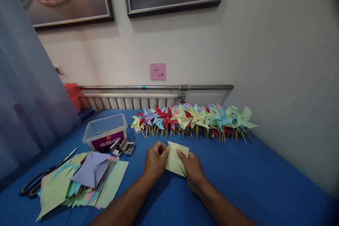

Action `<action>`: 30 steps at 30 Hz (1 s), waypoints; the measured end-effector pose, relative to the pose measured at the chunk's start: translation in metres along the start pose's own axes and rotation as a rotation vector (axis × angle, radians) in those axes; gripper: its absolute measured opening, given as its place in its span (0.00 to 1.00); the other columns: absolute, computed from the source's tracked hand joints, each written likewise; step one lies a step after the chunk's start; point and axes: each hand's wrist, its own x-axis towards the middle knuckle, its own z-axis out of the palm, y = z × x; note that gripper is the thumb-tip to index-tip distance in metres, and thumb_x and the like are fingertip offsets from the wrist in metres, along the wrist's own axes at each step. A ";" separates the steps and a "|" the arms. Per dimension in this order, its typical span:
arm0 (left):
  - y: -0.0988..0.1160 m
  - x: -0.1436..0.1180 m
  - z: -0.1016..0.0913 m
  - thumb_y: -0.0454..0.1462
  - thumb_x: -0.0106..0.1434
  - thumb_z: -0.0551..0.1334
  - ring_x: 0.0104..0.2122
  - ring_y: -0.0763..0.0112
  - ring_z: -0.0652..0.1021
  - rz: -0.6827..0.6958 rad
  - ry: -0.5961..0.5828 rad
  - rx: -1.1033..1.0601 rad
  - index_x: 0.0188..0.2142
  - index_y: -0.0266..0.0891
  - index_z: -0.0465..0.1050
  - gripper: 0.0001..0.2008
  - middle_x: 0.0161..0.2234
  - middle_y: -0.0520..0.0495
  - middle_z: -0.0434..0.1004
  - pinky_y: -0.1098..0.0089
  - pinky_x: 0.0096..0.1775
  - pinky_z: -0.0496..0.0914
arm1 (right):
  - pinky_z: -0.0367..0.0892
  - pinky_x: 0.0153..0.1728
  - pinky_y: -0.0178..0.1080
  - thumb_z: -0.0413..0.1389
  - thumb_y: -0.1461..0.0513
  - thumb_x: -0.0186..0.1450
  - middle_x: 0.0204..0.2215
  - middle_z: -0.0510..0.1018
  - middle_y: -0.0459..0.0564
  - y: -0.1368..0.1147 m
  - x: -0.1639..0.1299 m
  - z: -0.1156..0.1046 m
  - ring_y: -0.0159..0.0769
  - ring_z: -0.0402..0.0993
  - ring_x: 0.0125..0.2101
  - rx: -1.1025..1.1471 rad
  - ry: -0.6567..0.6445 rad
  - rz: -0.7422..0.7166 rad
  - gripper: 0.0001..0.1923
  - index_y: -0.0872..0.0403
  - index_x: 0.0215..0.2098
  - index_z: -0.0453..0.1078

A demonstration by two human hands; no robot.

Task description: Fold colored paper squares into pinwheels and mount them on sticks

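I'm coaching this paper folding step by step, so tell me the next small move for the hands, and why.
Probably fold the next cut corner of the yellow paper square in toward its middle. Both the left hand and the right hand pinch it just above the blue table, it looks only partly folded, and a row of finished paper pinwheels lies behind.

Matt yellow paper square (176,158); matt blue cloth on the bench (251,169); clear glossy plastic tub (105,130) at ten o'clock; metal pipe (156,87).
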 end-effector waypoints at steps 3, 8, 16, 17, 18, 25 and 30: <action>0.003 -0.003 -0.001 0.38 0.59 0.61 0.24 0.75 0.68 0.064 -0.003 0.109 0.27 0.38 0.69 0.06 0.22 0.56 0.68 0.73 0.28 0.61 | 0.75 0.28 0.43 0.68 0.49 0.53 0.28 0.86 0.54 0.001 -0.001 0.001 0.48 0.83 0.28 0.033 -0.021 -0.004 0.23 0.56 0.39 0.78; 0.003 -0.005 -0.001 0.36 0.59 0.60 0.24 0.74 0.69 0.092 -0.031 0.128 0.27 0.39 0.69 0.06 0.22 0.56 0.68 0.73 0.29 0.61 | 0.75 0.28 0.41 0.68 0.50 0.54 0.29 0.86 0.52 0.002 -0.001 0.001 0.48 0.83 0.29 0.062 -0.023 -0.006 0.21 0.55 0.40 0.78; 0.003 -0.005 -0.004 0.33 0.60 0.59 0.27 0.73 0.71 0.244 0.003 0.247 0.27 0.39 0.70 0.06 0.25 0.53 0.71 0.72 0.32 0.63 | 0.75 0.31 0.41 0.69 0.53 0.52 0.30 0.86 0.53 -0.002 -0.004 0.002 0.46 0.82 0.29 0.105 -0.098 0.041 0.21 0.56 0.39 0.77; 0.003 -0.005 -0.004 0.32 0.60 0.59 0.28 0.72 0.72 0.294 -0.009 0.280 0.27 0.39 0.71 0.06 0.26 0.52 0.72 0.72 0.33 0.64 | 0.75 0.31 0.41 0.69 0.53 0.52 0.31 0.86 0.53 -0.003 -0.005 0.002 0.46 0.83 0.30 0.104 -0.086 0.040 0.21 0.56 0.39 0.77; 0.003 -0.006 -0.005 0.31 0.61 0.58 0.29 0.71 0.73 0.345 -0.025 0.313 0.28 0.39 0.72 0.06 0.28 0.51 0.73 0.72 0.34 0.64 | 0.75 0.31 0.41 0.69 0.53 0.52 0.31 0.86 0.53 -0.005 -0.005 0.002 0.47 0.83 0.31 0.102 -0.071 0.040 0.20 0.56 0.39 0.77; 0.001 -0.008 -0.009 0.29 0.65 0.54 0.37 0.67 0.76 0.632 -0.099 0.537 0.39 0.40 0.77 0.13 0.35 0.45 0.78 0.67 0.41 0.66 | 0.74 0.29 0.41 0.66 0.48 0.54 0.26 0.84 0.52 -0.010 -0.007 0.003 0.48 0.83 0.31 0.100 -0.040 0.037 0.20 0.55 0.35 0.75; 0.002 -0.008 -0.010 0.28 0.66 0.55 0.35 0.67 0.75 0.761 -0.065 0.734 0.35 0.40 0.77 0.13 0.35 0.44 0.78 0.66 0.39 0.64 | 0.73 0.27 0.40 0.66 0.47 0.54 0.26 0.84 0.53 -0.017 -0.011 0.003 0.47 0.82 0.29 0.095 -0.085 0.062 0.22 0.56 0.35 0.75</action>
